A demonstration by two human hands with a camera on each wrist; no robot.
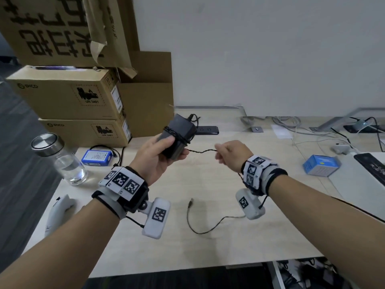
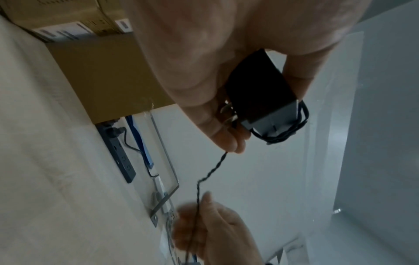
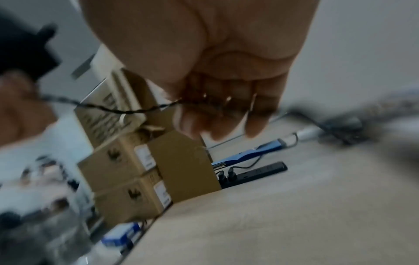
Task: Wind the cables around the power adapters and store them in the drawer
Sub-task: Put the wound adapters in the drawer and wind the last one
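My left hand (image 1: 160,155) grips a black power adapter (image 1: 180,133) above the light wooden table (image 1: 208,243), thumb on its top face. A couple of turns of its thin black cable (image 1: 203,151) wrap the adapter's middle. The cable runs taut to the right into my right hand (image 1: 231,155), whose curled fingers hold it. In the left wrist view the adapter (image 2: 263,89) shows its metal prongs by my fingers. The right wrist view shows the cable (image 3: 127,110) entering my curled fingers (image 3: 217,114). The loose cable end with its plug (image 1: 190,202) lies on the table below my right wrist.
Stacked cardboard boxes (image 1: 68,97) stand at the back left. A glass jar with a metal lid (image 1: 62,157) and a blue battery pack (image 1: 96,157) sit left. A black power strip (image 1: 206,130) lies behind the adapter. A blue box (image 1: 320,164) and loose cables (image 1: 312,132) are right.
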